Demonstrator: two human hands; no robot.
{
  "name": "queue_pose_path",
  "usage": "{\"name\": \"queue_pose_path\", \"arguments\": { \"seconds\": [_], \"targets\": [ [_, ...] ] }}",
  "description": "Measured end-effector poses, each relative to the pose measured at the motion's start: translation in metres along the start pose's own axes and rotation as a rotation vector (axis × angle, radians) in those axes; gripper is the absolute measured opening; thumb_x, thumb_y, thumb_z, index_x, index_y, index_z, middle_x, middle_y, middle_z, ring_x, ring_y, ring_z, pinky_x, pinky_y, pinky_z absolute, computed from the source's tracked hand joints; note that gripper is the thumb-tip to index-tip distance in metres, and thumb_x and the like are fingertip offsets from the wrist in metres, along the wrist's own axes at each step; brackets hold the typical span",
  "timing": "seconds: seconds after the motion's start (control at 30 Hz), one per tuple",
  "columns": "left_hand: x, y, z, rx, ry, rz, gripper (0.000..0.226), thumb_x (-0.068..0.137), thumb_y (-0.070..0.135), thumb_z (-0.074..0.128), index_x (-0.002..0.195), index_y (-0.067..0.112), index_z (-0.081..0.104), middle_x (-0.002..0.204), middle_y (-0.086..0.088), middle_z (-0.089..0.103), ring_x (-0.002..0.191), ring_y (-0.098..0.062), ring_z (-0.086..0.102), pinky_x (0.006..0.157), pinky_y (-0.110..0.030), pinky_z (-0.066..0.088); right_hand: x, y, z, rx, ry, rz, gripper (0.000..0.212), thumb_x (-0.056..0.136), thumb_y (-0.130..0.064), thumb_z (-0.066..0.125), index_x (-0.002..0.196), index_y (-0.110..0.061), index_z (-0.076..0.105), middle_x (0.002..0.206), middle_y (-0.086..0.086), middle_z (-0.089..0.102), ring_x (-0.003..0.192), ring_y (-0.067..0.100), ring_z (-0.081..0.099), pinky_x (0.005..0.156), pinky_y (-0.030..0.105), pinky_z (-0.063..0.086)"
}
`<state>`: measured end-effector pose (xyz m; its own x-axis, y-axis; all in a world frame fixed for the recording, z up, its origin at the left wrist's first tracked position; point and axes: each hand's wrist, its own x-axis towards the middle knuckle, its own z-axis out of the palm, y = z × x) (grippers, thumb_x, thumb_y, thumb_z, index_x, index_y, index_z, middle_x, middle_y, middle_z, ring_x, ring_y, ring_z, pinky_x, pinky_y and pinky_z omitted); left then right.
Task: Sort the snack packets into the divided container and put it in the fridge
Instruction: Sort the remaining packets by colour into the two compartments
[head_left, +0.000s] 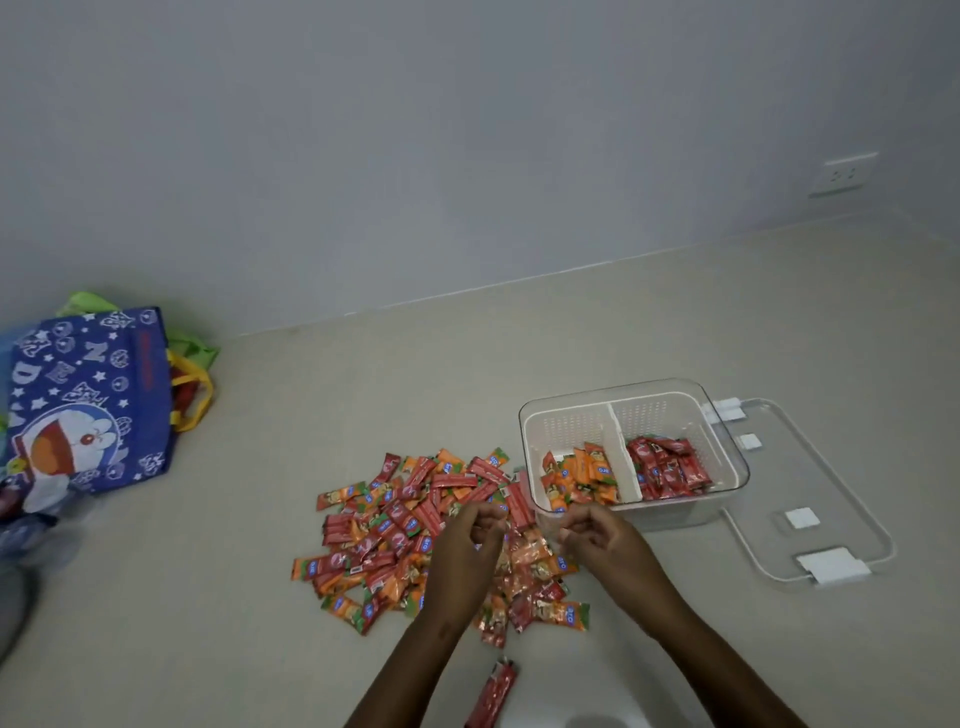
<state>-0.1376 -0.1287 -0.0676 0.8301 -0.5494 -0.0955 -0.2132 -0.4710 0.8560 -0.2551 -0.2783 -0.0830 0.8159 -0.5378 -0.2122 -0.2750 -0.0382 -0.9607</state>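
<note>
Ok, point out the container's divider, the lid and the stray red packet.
divider (622, 453), head view, middle of the white wall.
lid (860, 499), head view, clear right rim.
stray red packet (496, 696), head view, its middle.

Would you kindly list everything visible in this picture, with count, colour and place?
Loose pile of snack packets: many, red and orange, floor centre.
Clear plastic divided container: one, white perforated insert, right of the pile.
Orange packets: several, left compartment.
Red packets: several, right compartment.
Clear lid with white clips: one, flat on the floor, right of the container.
Stray red packet: one, bottom edge, between the forearms.
Blue cartoon-print tote bag: one, far left, by the wall.
White wall socket: one, upper right.
Left hand: over the pile, fingers curled.
Right hand: beside the container's near corner.
</note>
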Motion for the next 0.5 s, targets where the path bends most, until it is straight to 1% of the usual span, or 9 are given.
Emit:
{"name": "queue_pose_path", "arguments": {
  "seconds": [0.1,0.13,0.2,0.27,0.3,0.37,0.43,0.47,0.5],
  "targets": [
    [-0.023,-0.032,-0.018,0.005,-0.012,-0.069,0.014,0.093,0.015,0.058,0.093,0.028,0.064,0.086,0.013,0.067,0.077,0.004,0.061,0.064,-0.008,0.047,-0.003,0.040,0.030,-0.277,-0.092,0.059,0.013,0.082,-0.011,0.065,0.082,-0.024,0.064,0.083,-0.009,0.066,0.077,0.011,0.063,0.065,0.015,0.046],
    [-0.029,-0.042,-0.022,0.003,-0.025,-0.089,0.015,0.093,0.015,0.058,0.092,0.029,0.063,0.086,0.012,0.066,0.076,0.003,0.062,0.067,-0.013,0.051,-0.004,0.057,0.039,-0.380,-0.128,0.043,0.018,0.080,-0.010,0.065,0.086,-0.027,0.063,0.085,-0.012,0.064,0.080,0.009,0.061,0.067,0.010,0.043],
    [-0.039,-0.060,-0.028,0.007,-0.054,-0.124,0.015,0.093,0.014,0.057,0.092,0.028,0.063,0.086,0.010,0.066,0.078,-0.003,0.063,0.069,-0.022,0.053,-0.010,0.088,0.050,-0.549,-0.198,0.023,0.029,0.076,-0.014,0.065,0.104,-0.025,0.064,0.099,-0.013,0.059,0.093,0.006,0.058,0.074,0.002,0.037],
    [-0.043,-0.077,-0.033,0.043,-0.099,-0.140,0.013,0.092,0.015,0.057,0.092,0.027,0.062,0.088,0.008,0.067,0.083,-0.006,0.063,0.071,-0.022,0.051,-0.018,0.111,0.056,-0.659,-0.220,0.024,0.045,0.073,-0.020,0.064,0.118,-0.019,0.060,0.110,-0.005,0.058,0.101,0.012,0.057,0.078,0.010,0.037],
    [-0.044,-0.085,-0.035,0.064,-0.120,-0.134,0.012,0.092,0.016,0.057,0.091,0.027,0.062,0.090,0.008,0.067,0.085,-0.007,0.063,0.074,-0.023,0.051,-0.021,0.116,0.058,-0.695,-0.212,0.035,0.048,0.072,-0.024,0.064,0.120,-0.018,0.058,0.112,-0.001,0.058,0.101,0.016,0.058,0.077,0.015,0.038],
    [-0.043,-0.101,-0.035,0.130,-0.176,-0.114,0.013,0.092,0.018,0.055,0.087,0.028,0.060,0.088,0.009,0.066,0.084,-0.006,0.061,0.072,-0.022,0.048,-0.025,0.117,0.061,-0.729,-0.204,0.087,0.041,0.073,-0.029,0.067,0.112,-0.021,0.056,0.104,-0.004,0.056,0.094,0.014,0.055,0.072,0.019,0.038],
    [-0.043,-0.113,-0.030,0.201,-0.221,-0.106,0.018,0.093,0.016,0.051,0.083,0.030,0.058,0.086,0.011,0.064,0.082,-0.006,0.059,0.067,-0.019,0.043,-0.027,0.114,0.063,-0.743,-0.197,0.125,0.020,0.075,-0.032,0.068,0.088,-0.029,0.053,0.090,-0.007,0.053,0.084,0.013,0.053,0.064,0.019,0.034],
    [-0.044,-0.116,-0.026,0.242,-0.230,-0.101,0.020,0.093,0.016,0.050,0.082,0.030,0.058,0.085,0.011,0.064,0.082,-0.008,0.059,0.066,-0.020,0.042,-0.029,0.113,0.065,-0.744,-0.188,0.139,0.019,0.076,-0.032,0.067,0.074,-0.031,0.048,0.084,-0.006,0.054,0.081,0.014,0.053,0.062,0.020,0.033],
    [-0.044,-0.118,-0.020,0.280,-0.232,-0.093,0.020,0.093,0.016,0.049,0.083,0.029,0.059,0.086,0.010,0.065,0.083,-0.009,0.059,0.067,-0.021,0.042,-0.030,0.113,0.066,-0.746,-0.172,0.159,0.025,0.077,-0.032,0.065,0.065,-0.031,0.043,0.079,-0.005,0.054,0.078,0.015,0.053,0.061,0.022,0.032]
  ]
}}
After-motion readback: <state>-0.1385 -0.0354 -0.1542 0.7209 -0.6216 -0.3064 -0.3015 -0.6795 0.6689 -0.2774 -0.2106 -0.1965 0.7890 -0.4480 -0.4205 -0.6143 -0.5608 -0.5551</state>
